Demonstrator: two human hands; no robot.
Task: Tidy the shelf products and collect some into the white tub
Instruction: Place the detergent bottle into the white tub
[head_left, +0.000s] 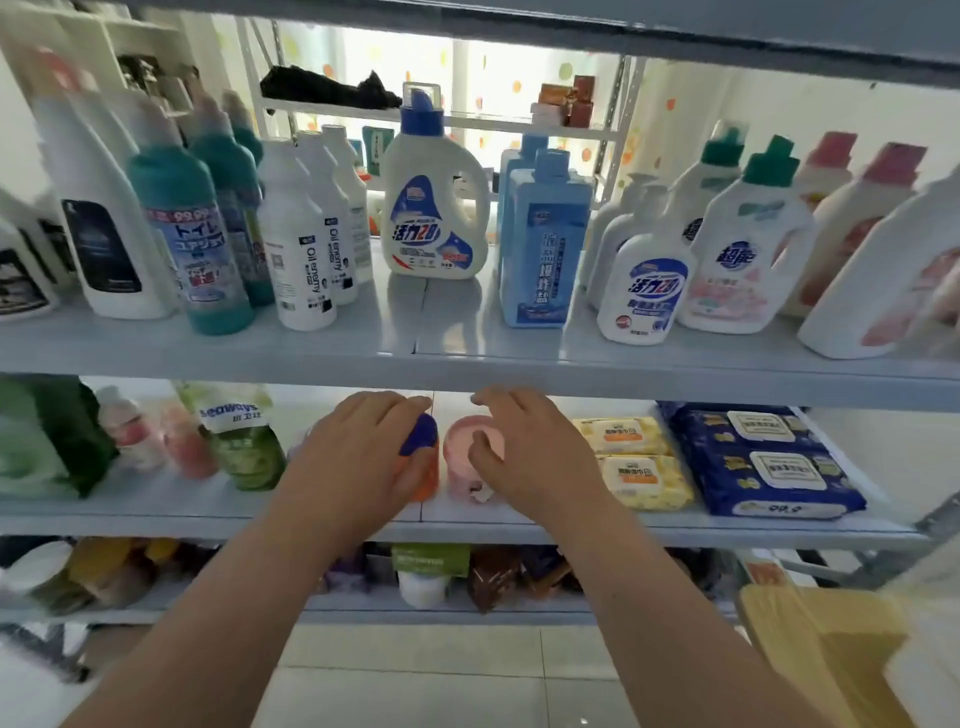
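Left hand (358, 447) curled over the blue cap of the orange bottle (423, 470), grasping it. Right hand (524, 447) grasps the pink jar (462, 457), thumb on the lid, fingers arched over the top. Both items upright, just beside each other at the front middle of the shelf (467, 525). Yellow wipes (634, 467) right, green bottle (244, 452) left.

Pale grey metal shelving (467, 366) stands on glossy white floor tiles (415, 675), backlit through a bright dotted curtain (488, 73).

Pale tiled floor (415, 670) below; yellow board (810, 649) lower right.
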